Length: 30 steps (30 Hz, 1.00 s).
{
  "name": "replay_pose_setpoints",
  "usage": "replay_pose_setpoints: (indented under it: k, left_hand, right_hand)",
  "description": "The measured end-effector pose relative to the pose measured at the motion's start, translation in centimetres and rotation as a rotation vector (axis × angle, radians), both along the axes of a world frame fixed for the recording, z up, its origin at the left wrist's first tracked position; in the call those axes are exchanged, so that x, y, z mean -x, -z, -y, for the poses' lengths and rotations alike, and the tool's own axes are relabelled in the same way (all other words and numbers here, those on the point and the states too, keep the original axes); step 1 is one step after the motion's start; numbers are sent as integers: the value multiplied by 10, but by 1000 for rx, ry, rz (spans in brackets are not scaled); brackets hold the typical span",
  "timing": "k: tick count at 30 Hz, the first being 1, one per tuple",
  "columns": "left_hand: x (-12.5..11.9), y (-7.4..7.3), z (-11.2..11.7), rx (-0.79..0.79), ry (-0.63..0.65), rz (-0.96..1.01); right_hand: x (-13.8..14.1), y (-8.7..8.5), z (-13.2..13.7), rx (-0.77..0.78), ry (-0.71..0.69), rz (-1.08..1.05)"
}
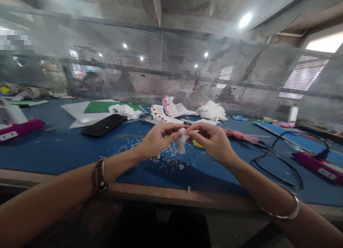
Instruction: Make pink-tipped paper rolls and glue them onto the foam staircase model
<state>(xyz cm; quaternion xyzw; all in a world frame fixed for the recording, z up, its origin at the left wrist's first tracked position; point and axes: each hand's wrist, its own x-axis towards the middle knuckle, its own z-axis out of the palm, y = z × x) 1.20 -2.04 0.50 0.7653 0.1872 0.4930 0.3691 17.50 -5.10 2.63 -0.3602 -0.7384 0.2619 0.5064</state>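
Over the blue table (96,158), my left hand (159,140) and my right hand (215,140) meet with fingertips pinched. Between them hangs a small, thin white piece that looks like tissue paper (181,145), gripped at its upper edge by both hands. Its exact kind is hard to make out. White scraps (167,157) lie scattered beneath my hands. A yellow object (197,144) shows partly behind my right hand. Beyond my fingers stand white strips with pink and red tips (168,107), beside a pile of white sheets (212,110).
A black phone (104,125) lies left, near crumpled white tissue (125,111) and a green sheet (107,107). To the right are a pink-handled tool (243,136), a looping black cable (270,176) and a magenta power strip (318,165). A perforated metal screen (171,62) rises behind.
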Motion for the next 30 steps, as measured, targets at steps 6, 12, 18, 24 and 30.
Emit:
replay_pose_setpoints:
  k: [6, 12, 18, 24, 30]
  left_hand:
    - [0, -3, 1, 222, 90, 72]
    - [-2, 0, -1, 380, 216, 187]
    - [-5, 4, -4, 431, 209, 266]
    - [-9, 5, -3, 381, 35, 238]
    - [-8, 3, 6, 223, -92, 121]
  right_hand:
    - [1, -2, 1, 37, -80, -65]
    - [5, 1, 2, 89, -115, -149]
    - [7, 4, -1, 42, -65, -157]
    - [8, 9, -1, -166, 56, -75]
    - [6, 13, 2, -393, 158, 75]
